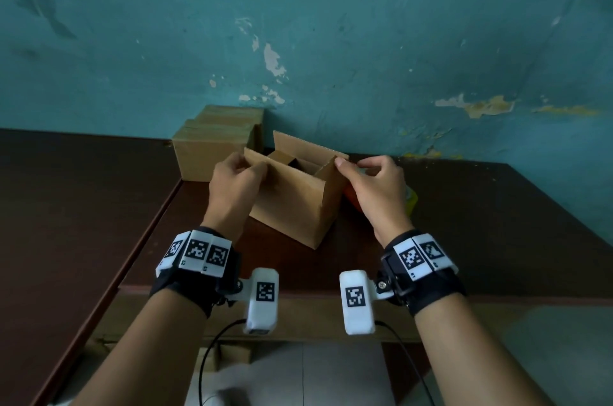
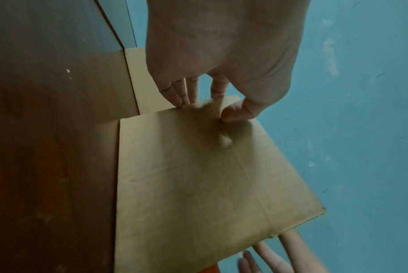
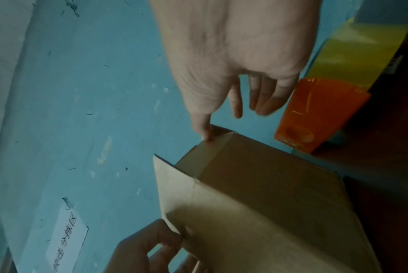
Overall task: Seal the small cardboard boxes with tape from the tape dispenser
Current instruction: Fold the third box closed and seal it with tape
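Currently: open box [image 1: 292, 203] held by its top flaps, unsealed.
Box stands upright on the bench [image 1: 464, 206], opening upward, long axis running left-right. Near flap is pinched by the left hand [image 1: 234, 185]; right end flap is pinched by the right hand [image 1: 373, 186], presumably for folding shut. Tape dispenser [image 3: 319, 114] lies just beside, rightward.

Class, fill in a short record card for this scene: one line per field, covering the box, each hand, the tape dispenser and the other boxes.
Open box: on the table, top flaps up, untaped
Left hand: pinches the box's left flap
Right hand: thumb tip on the box's right top corner
Tape dispenser: orange, on the table right of the box, untouched
Other boxes: by the wall, behind and left
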The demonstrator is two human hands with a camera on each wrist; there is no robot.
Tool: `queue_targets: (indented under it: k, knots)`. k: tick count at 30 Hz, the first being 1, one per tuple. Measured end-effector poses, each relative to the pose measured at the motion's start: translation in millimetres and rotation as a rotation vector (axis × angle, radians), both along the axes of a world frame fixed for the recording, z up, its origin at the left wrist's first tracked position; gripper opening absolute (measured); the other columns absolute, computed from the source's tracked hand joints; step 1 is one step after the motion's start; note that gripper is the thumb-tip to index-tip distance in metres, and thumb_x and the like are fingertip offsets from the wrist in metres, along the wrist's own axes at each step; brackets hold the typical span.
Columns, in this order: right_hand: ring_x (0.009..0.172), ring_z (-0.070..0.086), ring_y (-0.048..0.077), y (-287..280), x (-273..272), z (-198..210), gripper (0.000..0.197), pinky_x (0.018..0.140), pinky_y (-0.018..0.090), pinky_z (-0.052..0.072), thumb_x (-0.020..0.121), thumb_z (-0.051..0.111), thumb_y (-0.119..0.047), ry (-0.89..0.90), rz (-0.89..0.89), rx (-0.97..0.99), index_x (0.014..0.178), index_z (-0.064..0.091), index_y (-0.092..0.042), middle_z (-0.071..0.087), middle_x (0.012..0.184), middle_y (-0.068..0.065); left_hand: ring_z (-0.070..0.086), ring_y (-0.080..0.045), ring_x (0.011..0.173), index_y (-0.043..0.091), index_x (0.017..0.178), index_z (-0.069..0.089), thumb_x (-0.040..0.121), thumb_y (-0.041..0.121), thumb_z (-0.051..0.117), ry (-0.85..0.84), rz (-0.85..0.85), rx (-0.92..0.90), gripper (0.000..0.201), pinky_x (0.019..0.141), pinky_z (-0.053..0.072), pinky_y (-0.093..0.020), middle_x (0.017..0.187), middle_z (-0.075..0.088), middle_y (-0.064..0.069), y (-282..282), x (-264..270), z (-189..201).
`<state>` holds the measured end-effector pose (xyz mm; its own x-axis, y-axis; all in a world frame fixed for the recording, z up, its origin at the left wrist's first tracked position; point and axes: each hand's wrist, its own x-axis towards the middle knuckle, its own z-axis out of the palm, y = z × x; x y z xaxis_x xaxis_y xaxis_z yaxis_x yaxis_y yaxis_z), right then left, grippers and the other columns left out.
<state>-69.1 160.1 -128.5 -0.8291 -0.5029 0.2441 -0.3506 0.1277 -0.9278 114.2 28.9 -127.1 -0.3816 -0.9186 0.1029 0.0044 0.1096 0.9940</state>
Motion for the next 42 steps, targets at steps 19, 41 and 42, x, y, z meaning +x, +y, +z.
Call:
queue_targets:
  k: [19, 41, 42]
  knots:
    - [0.105, 0.061, -0.007, 8.4, 4.4, 2.5, 0.053, 0.094, 0.024, 0.046, 0.103, 0.06, -0.051, 0.157, 0.317, -0.023, 0.102, 0.077, 0.0, 0.066, 0.12, -0.009, 0.058, -0.018, 0.123, 0.017, 0.151, 0.05, 0.07, 0.044, 0.071, -0.173, -0.143, -0.23, 0.088, 0.107, 0.053, -0.043, 0.139, 0.058, 0.0, 0.7, 1.6, -0.8]
    - [0.108, 0.057, -0.001, 4.2, 7.3, -6.1, 0.042, 0.084, 0.01, 0.044, 0.103, 0.066, -0.036, 0.285, 0.212, 0.059, 0.142, 0.058, -0.023, 0.061, 0.126, -0.01, 0.061, -0.015, 0.12, 0.038, 0.144, 0.043, 0.091, 0.053, 0.068, -0.065, -0.07, -0.212, 0.061, 0.104, 0.052, -0.051, 0.137, 0.057, 0.006, 2.1, 2.0, -6.7]
    - [0.107, 0.058, 0.0, 3.1, 7.4, -6.6, 0.044, 0.086, 0.014, 0.048, 0.102, 0.068, -0.035, 0.273, 0.207, 0.05, 0.143, 0.056, -0.024, 0.062, 0.126, -0.01, 0.061, -0.016, 0.121, 0.041, 0.149, 0.04, 0.094, 0.049, 0.068, -0.076, -0.08, -0.234, 0.062, 0.104, 0.053, -0.051, 0.141, 0.056, 0.004, 1.8, 1.5, -6.9]
